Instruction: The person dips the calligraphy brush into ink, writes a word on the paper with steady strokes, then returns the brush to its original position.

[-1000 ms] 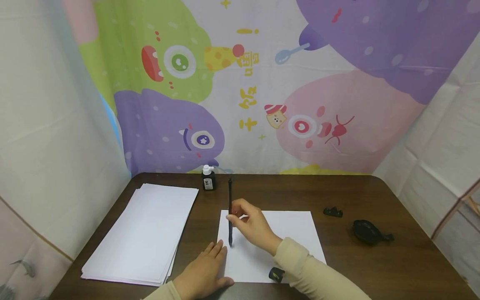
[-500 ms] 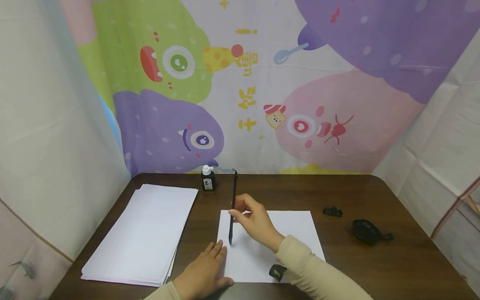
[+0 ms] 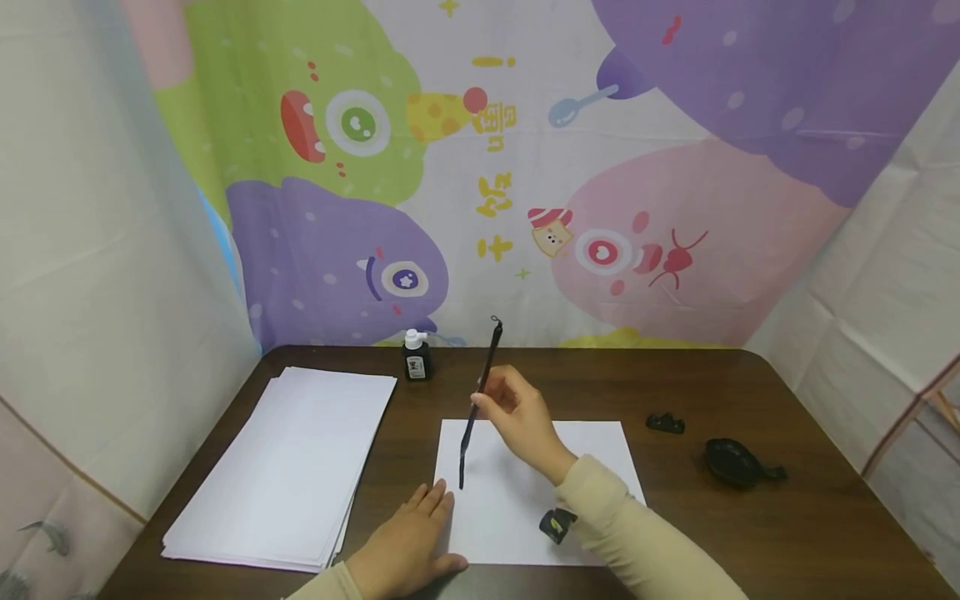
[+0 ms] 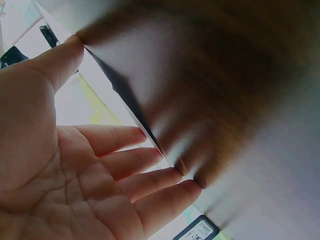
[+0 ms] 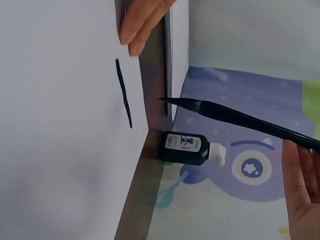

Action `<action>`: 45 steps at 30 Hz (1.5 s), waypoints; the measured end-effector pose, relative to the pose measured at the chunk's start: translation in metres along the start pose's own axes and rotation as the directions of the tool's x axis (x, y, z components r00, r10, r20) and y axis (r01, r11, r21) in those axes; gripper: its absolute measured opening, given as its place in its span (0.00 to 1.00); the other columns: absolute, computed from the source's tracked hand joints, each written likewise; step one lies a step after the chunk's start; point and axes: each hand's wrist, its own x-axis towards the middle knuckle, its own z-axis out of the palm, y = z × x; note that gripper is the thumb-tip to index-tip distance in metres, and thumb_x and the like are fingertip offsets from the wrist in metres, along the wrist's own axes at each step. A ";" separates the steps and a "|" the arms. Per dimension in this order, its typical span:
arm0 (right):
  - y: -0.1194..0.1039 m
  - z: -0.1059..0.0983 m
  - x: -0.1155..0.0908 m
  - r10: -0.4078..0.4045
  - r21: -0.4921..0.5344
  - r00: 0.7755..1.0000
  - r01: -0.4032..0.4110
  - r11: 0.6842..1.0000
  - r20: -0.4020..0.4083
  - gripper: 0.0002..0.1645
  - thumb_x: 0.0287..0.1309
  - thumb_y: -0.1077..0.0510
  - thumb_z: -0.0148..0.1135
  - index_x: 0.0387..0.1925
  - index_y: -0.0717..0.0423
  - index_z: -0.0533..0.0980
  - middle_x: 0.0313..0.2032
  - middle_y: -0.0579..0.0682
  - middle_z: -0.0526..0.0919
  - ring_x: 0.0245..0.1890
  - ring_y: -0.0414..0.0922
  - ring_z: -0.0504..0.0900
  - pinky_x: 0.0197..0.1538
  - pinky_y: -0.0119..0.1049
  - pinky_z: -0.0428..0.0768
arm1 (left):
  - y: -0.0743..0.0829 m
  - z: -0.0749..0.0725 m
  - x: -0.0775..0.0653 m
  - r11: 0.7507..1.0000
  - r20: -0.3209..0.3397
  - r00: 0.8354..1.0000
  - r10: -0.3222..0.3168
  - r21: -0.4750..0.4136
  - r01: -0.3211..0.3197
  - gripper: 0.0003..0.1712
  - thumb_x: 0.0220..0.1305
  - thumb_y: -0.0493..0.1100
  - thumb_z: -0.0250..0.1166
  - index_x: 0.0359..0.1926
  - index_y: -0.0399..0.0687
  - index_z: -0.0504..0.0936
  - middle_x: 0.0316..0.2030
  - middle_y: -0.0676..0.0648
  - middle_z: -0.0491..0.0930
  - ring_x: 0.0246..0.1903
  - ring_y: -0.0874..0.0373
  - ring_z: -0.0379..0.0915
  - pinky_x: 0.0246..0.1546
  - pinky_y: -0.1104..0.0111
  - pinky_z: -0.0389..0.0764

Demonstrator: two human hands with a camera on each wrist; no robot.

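My right hand (image 3: 525,421) pinches a black calligraphy brush (image 3: 491,354) by its handle between thumb and fingers. The brush leans, its hanging loop up and its bristles down. In the right wrist view the pointed bristles (image 5: 182,103) are apart from the paper. A short black ink stroke (image 5: 124,95) lies near the left edge of the white sheet (image 3: 603,462). Flat on the table, my left hand (image 3: 408,542) rests its straight fingers on that sheet's left edge; its palm and fingers (image 4: 155,202) also show in the left wrist view.
A black ink bottle (image 3: 416,360) with a white cap stands at the back. Left lies a stack of white paper (image 3: 285,467). To the right are a small dark brush rest (image 3: 665,423) and a black ink dish (image 3: 733,462). A small black object (image 3: 557,526) sits by my right cuff.
My right hand has risen and moved rightward with the brush, which now leans to the right at its top. The dark stroke shows below the brush tip. My left hand stays put.
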 end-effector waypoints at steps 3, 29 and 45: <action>0.002 0.000 0.004 0.007 -0.013 1.000 -0.007 1.000 -0.019 0.11 0.60 0.69 0.63 0.43 0.67 0.72 0.34 0.64 0.79 0.32 0.57 0.83 0.37 0.47 0.87 | 0.000 0.000 0.000 1.000 0.003 1.000 -0.002 -0.004 0.002 0.51 0.54 0.66 0.69 0.67 0.33 0.68 0.70 0.33 0.64 0.68 0.34 0.61 0.62 0.42 0.71; -0.006 0.005 0.002 0.023 -0.049 0.998 -0.027 0.998 -0.067 0.10 0.61 0.72 0.60 0.41 0.74 0.70 0.33 0.68 0.77 0.35 0.63 0.82 0.40 0.47 0.86 | 0.001 -0.003 0.000 1.000 0.005 1.000 0.006 0.002 -0.006 0.51 0.54 0.65 0.68 0.66 0.32 0.68 0.69 0.32 0.64 0.68 0.34 0.61 0.63 0.44 0.70; 0.032 0.004 -0.001 -0.030 -0.142 0.997 0.020 0.990 -0.070 0.09 0.61 0.63 0.65 0.41 0.58 0.74 0.32 0.54 0.80 0.33 0.39 0.81 0.39 0.29 0.85 | 0.001 -0.002 -0.001 1.000 0.001 1.000 0.000 -0.001 0.000 0.51 0.54 0.65 0.68 0.66 0.32 0.68 0.69 0.32 0.64 0.68 0.34 0.61 0.64 0.43 0.69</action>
